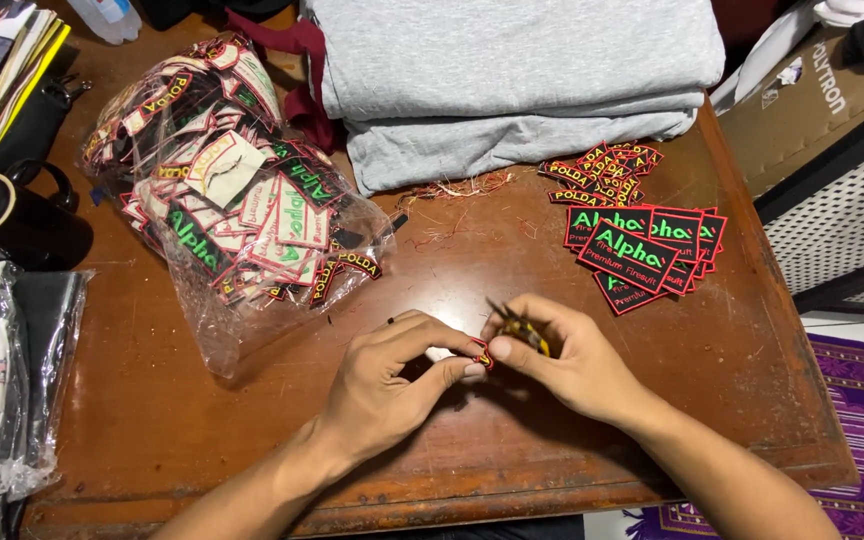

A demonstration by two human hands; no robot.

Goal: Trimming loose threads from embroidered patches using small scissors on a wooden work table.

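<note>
Brown wooden surface (512,300), near edge: a small red-edged patch (482,355) is pinched between both hands. It is held by the left hand (392,385); small snips (522,330) are gripped in the right hand (567,360). Trimmed patches (642,235) are piled at right.

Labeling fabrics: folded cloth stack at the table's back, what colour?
Plain light grey folded cloth, head view.

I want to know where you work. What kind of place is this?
Probably a small home sewing or garment workshop: a clear plastic bag of embroidered patches and folded grey fabric lie on a brown wooden table, and both hands hold one small patch.
</note>
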